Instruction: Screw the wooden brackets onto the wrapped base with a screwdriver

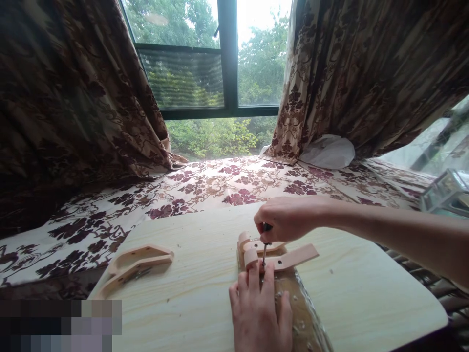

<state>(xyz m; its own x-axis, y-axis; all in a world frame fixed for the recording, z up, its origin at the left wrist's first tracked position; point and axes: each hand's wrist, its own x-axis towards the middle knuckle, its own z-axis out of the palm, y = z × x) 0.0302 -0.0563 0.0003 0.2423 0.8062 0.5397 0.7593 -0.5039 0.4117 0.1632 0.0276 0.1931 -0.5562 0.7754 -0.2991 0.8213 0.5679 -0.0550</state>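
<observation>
My right hand (280, 218) is closed round the dark handle of a screwdriver (264, 254), held upright. Its tip meets a hole in the nearer of two curved wooden hooks (289, 259), which lie side by side across a brown board (293, 313). Flat on that board rests my left hand (259, 308), fingers stretched out, with the fingertips against the nearer hook beside the screwdriver tip. The farther hook (258, 244) is partly covered by my right hand and the screwdriver. Clear plastic film seems to run along the board's right edge.
Two more wooden hooks (141, 264) and some small screws (142, 273) lie at the left of the pale wood-grain tabletop (190, 293). Beyond it spreads a floral cloth (220, 183). A white bag (330, 151) sits by the right curtain, and a glass box (447, 193) stands far right.
</observation>
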